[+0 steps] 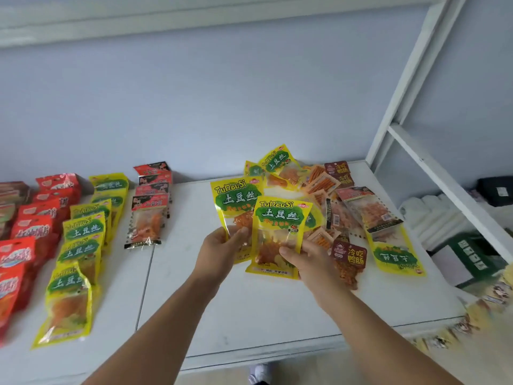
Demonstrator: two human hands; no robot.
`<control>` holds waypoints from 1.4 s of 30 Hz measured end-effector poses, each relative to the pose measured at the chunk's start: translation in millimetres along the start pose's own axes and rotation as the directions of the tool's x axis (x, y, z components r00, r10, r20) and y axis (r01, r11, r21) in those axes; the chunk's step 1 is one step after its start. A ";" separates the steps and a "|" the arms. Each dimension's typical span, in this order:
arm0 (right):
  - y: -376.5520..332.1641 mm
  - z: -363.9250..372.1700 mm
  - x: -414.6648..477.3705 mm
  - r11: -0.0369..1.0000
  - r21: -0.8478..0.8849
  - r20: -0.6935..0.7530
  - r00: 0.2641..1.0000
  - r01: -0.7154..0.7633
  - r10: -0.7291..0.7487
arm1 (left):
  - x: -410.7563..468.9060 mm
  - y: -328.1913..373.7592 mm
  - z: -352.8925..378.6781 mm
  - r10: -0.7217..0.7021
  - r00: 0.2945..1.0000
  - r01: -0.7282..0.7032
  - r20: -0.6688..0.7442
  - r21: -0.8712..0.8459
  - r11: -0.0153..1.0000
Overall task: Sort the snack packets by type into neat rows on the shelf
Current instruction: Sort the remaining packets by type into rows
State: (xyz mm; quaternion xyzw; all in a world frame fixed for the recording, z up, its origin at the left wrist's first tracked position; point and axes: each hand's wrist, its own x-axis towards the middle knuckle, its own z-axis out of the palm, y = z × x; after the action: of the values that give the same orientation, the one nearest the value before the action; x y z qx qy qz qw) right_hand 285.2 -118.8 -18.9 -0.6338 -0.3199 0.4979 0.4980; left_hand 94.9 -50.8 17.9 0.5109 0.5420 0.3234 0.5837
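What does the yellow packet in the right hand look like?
The glossy yellow plastic packet has a green label with white characters, "TuDouSi" lettering on top and a clear window showing orange shreds. It is upright above the white shelf. The right hand pinches its lower right edge; it overlaps a matching packet held by the left hand.

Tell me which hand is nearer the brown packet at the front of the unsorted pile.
Right. The right hand, holding a yellow packet, is immediately left of the brown packet; the left hand, holding a second yellow packet, is farther left, beyond the right hand.
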 end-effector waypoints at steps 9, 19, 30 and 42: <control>12.3 59.9 -46.4 0.999 -0.036 0.172 0.985 -0.012 0.019 | -69.0 -29.7 -59.9 -0.044 0.980 0.037 -0.193 -0.038 0.999; 1.1 171.6 -66.7 0.991 -0.131 0.291 0.957 0.037 0.003 | -107.2 -41.7 -174.9 -0.009 0.948 -0.022 -0.319 -0.095 0.995; 11.2 315.6 -93.4 0.990 -0.135 0.354 0.935 0.045 0.006 | -127.7 -68.2 -325.0 -0.044 0.946 -0.003 -0.321 -0.143 0.990; -9.7 267.0 -34.8 0.997 -0.063 0.082 0.996 0.040 -0.035 | -28.4 -40.2 -279.5 0.033 0.992 -0.033 -0.120 -0.001 0.999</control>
State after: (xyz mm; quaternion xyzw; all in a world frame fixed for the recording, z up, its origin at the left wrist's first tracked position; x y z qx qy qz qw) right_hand 22.1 -63.8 -1.0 -0.6227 -0.3677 0.5031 0.4731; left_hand -187.1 -19.4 19.0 0.4986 0.5671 0.3637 0.5454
